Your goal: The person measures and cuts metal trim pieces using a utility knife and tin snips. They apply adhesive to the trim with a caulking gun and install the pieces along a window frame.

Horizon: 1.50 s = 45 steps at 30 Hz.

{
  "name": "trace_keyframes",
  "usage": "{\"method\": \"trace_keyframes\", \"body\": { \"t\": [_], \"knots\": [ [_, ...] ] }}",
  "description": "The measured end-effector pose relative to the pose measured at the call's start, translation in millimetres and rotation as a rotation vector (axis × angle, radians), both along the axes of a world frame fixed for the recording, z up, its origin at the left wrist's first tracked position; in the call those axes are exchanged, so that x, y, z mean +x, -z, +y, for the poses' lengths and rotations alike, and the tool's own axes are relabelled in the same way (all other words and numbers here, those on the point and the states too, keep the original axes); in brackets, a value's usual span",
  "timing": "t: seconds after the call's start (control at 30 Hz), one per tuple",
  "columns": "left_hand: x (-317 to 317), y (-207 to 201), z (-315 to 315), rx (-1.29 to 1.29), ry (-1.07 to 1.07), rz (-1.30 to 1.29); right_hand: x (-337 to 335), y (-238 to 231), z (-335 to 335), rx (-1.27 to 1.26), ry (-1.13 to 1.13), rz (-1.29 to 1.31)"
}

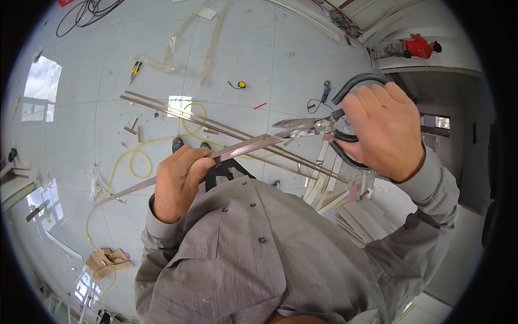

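A long, thin bronze-coloured metal trim strip (pixel 245 147) slants across in front of my chest, its channel side showing near the right end. My left hand (pixel 179 181) is closed round it short of that end. In my right hand (pixel 384 129) is a pair of black-handled shears (pixel 324 125), the fingers wrapped through the large loops. The blades point left and lie just beside the strip's cut-looking end; whether they touch it I cannot tell. More long bronze strips (pixel 178 112) lie below on the floor, running from upper left to lower right.
A yellow hose (pixel 148 141) loops over the tiled floor. Yellow-handled pliers (pixel 135 70), a tape measure (pixel 240 85), a corded power tool (pixel 326 92) and clear plastic film (pixel 168 63) lie ahead. White panels (pixel 367 218) are stacked at right; a person in red (pixel 418 47) is far right.
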<state>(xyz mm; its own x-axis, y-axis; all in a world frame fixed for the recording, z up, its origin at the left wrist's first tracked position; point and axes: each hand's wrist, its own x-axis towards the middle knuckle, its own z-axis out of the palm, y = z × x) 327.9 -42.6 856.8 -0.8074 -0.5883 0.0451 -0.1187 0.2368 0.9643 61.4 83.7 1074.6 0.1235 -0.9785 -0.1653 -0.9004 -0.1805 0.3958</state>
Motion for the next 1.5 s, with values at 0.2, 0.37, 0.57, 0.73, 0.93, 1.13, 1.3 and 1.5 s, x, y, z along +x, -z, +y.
{"method": "trace_keyframes", "body": {
  "t": [0.2,0.37,0.57,0.73,0.93,1.13,1.3,1.5],
  "knots": [
    [0,1,12,0.015,-0.022,0.013,-3,8,2,-0.04,-0.056,-0.027],
    [-1,3,18,-0.005,-0.034,0.012,-7,10,4,0.0,-0.088,-0.037],
    [-3,6,22,-0.012,-0.027,-0.02,-17,17,4,0.021,-0.114,-0.046],
    [-3,7,22,0.012,-0.046,0.01,-22,22,5,0.016,-0.139,-0.066],
    [-6,6,20,-0.02,-0.057,-0.002,-27,26,2,0.015,-0.127,-0.078],
    [-9,6,18,-0.082,-0.095,0.02,-28,24,-3,0.025,-0.113,-0.076],
    [-11,10,15,-0.116,-0.102,0.057,-29,23,-10,0.012,-0.111,-0.093],
    [-10,12,12,-0.127,-0.105,0.096,-28,21,-15,0.033,-0.1,-0.099]
  ]
}}
